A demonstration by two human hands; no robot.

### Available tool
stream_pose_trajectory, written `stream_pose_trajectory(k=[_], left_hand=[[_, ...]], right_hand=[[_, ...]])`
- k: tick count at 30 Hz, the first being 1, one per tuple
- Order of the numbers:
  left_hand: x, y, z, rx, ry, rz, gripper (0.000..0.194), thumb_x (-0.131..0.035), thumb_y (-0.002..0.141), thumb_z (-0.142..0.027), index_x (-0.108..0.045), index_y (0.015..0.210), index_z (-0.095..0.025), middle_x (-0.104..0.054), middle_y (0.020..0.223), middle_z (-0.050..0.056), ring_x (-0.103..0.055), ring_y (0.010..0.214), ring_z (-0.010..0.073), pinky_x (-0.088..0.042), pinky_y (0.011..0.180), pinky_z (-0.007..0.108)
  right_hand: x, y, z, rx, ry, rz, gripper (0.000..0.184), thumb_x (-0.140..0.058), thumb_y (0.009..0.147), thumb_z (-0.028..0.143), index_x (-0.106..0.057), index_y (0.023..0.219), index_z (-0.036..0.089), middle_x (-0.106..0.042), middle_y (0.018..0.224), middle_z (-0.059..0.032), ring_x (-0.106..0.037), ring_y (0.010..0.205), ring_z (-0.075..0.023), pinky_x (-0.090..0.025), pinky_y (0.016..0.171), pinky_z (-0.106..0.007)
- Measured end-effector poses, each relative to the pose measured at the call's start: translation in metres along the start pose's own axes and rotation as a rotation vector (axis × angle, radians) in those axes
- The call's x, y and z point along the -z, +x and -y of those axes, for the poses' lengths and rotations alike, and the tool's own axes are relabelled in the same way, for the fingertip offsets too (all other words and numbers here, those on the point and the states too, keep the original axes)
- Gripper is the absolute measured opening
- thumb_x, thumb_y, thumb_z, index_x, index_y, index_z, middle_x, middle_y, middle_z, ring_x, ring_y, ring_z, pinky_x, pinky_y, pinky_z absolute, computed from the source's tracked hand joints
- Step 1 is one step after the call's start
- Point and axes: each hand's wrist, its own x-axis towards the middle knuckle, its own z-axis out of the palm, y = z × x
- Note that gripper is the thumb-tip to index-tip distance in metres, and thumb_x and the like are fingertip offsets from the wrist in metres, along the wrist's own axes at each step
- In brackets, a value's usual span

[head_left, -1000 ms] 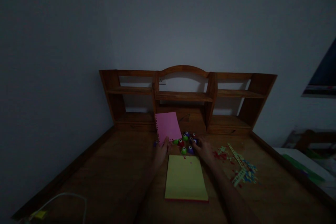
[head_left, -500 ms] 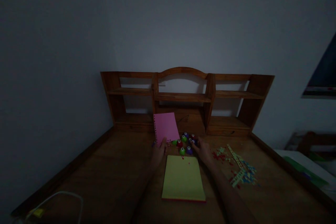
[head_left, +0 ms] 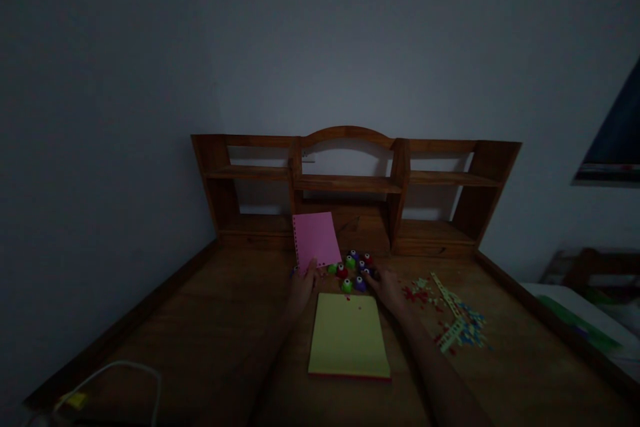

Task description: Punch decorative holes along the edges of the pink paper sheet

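Observation:
My left hand (head_left: 303,287) is closed on the lower edge of a pink sheet of punched paper (head_left: 317,239), its thumb over the front. The sheet is held up at a tilt. My right hand (head_left: 387,288) has its thumb and fingers around a small dark purple one-eyed toy (head_left: 367,272) at the right of a cluster. In that cluster, a red toy (head_left: 341,271), a green toy (head_left: 347,285) and a purple toy (head_left: 359,283) stand among several similar ones. Between my forearms lies a yellow pad (head_left: 349,337) with tiny red bits near its top edge.
A wooden shelf unit (head_left: 347,183) stands along the back of the desk (head_left: 210,320). Right of my right hand, small red, blue and pale pieces (head_left: 470,330) are scattered with pale ladder-like strips (head_left: 447,295). A white cable (head_left: 125,364) curves at the lower left.
My right hand's fingers have drawn in slightly around the dark purple toy. My left hand and the pink sheet stay nearly in place. The view has shifted very slightly.

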Motion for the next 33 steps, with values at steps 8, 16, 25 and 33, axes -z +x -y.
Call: stream_pose_trajectory(k=[8,16,25,33], left_hand=[[-0.001,-0.006,-0.011,0.021,-0.001,0.026,0.058,-0.049,0.083,-0.068,-0.048,0.049,-0.020,-0.046,0.044,-0.003,-0.045,0.044,0.0134,-0.035,0.053,0.027],[-0.002,-0.006,-0.011,0.007,-0.048,0.021,0.060,-0.045,0.084,-0.070,-0.048,0.052,-0.020,-0.047,0.047,-0.002,-0.046,0.047,0.0131,-0.036,0.054,0.027],[0.000,-0.007,-0.014,0.042,-0.084,-0.022,0.051,-0.059,0.076,-0.066,-0.055,0.059,-0.018,-0.056,0.056,0.000,-0.051,0.053,0.0156,-0.039,0.055,0.027],[0.002,-0.006,-0.013,0.066,-0.091,0.003,0.042,-0.069,0.072,-0.057,-0.058,0.057,-0.019,-0.054,0.050,0.000,-0.051,0.052,0.0159,-0.041,0.055,0.028]], right_hand=[[-0.010,0.004,-0.003,0.009,0.047,0.020,0.028,-0.053,0.089,0.040,-0.064,0.104,0.018,-0.074,0.088,-0.0077,-0.069,0.076,-0.0226,-0.047,0.066,-0.028],[-0.011,0.005,-0.004,0.042,0.048,0.027,0.026,-0.052,0.092,0.040,-0.066,0.097,0.020,-0.074,0.090,-0.0079,-0.070,0.080,-0.0233,-0.047,0.071,-0.029],[-0.007,0.006,0.007,0.091,-0.011,0.060,0.027,-0.048,0.095,0.033,-0.070,0.095,0.019,-0.072,0.099,-0.0097,-0.068,0.089,-0.0226,-0.048,0.082,-0.030],[-0.008,0.006,0.005,0.103,-0.044,-0.003,0.030,-0.042,0.099,0.033,-0.069,0.101,0.019,-0.070,0.102,-0.0105,-0.067,0.092,-0.0220,-0.048,0.084,-0.030]])
